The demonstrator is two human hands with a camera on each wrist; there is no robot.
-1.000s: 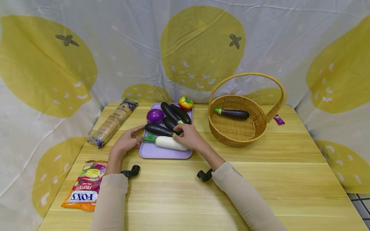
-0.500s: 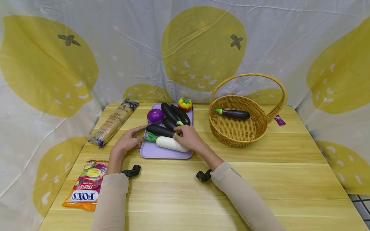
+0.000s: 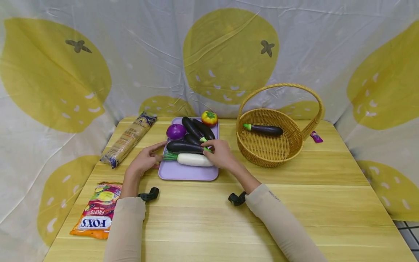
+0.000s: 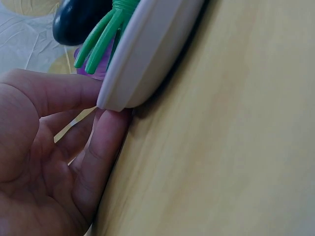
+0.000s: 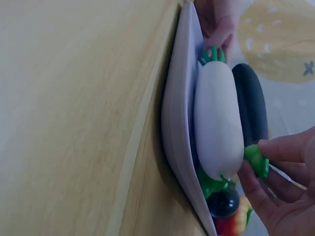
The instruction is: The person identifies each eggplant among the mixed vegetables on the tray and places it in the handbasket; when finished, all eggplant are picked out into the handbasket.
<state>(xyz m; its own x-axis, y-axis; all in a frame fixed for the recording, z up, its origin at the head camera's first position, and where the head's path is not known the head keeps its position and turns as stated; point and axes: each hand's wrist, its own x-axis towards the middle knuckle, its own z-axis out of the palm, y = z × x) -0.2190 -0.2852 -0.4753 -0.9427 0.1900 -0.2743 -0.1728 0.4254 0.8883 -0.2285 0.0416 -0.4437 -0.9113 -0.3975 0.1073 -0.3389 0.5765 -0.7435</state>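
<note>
My right hand [image 3: 220, 154] pinches the green stem end of a dark purple eggplant [image 3: 184, 147], thumb on one side and fingers on the other in the right wrist view. This eggplant lies just behind a white radish [image 3: 194, 160] with green leaf stalks. My left hand [image 3: 144, 160] holds the left rim of the lilac tray [image 3: 186, 175], the rim between its fingers in the left wrist view. Farther back on the tray are several more eggplants [image 3: 191, 126], a purple onion [image 3: 176, 131] and a red-yellow fruit-like piece [image 3: 209, 118]. My right hand partly hides the radish's right end.
A wicker basket [image 3: 242, 147] with a tall handle stands right of the tray, one eggplant [image 3: 265, 130] inside. Beside it lies a small purple packet [image 3: 316, 137]. Noodles in a long pack [image 3: 129, 140] and a FOX'S candy bag [image 3: 98, 211] lie on the left.
My right hand has moved slightly right, drawing the front eggplant along with it. The radish now lies more level. My left hand stays at the tray rim.
</note>
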